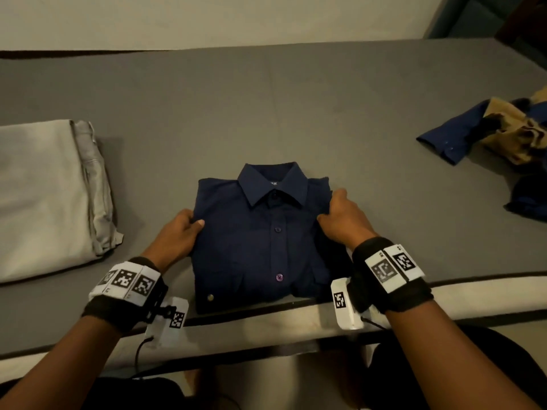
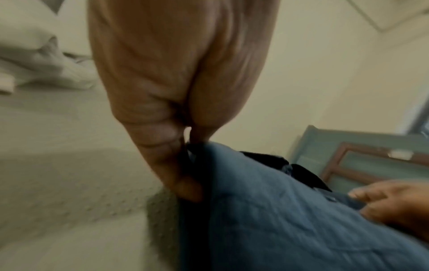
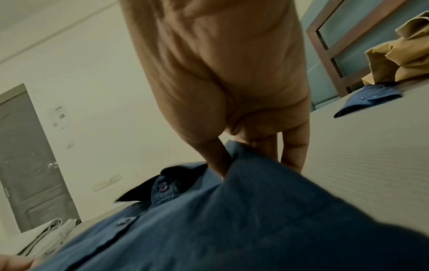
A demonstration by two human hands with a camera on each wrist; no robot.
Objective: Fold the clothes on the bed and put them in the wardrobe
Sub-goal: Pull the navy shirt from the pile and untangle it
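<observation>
Both hands, left hand [image 1: 180, 229] and right hand [image 1: 340, 214], pinch the folded navy shirt [image 1: 266, 244] at its side edges; lifting it level should keep the folds.

bedroom: bed [image 1: 296, 99], door [image 3: 30, 155], clothes [image 1: 503, 128]

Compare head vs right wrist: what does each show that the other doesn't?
Head only: both wrist bands, the shirt's lower buttons and its whole folded outline, with a hand gripping each side. Right wrist only: a grey door and wall switches behind the bed. Both: the folded navy shirt with the right hand pinching its edge, folded grey trousers, and the unfolded tan and blue clothes.
</observation>
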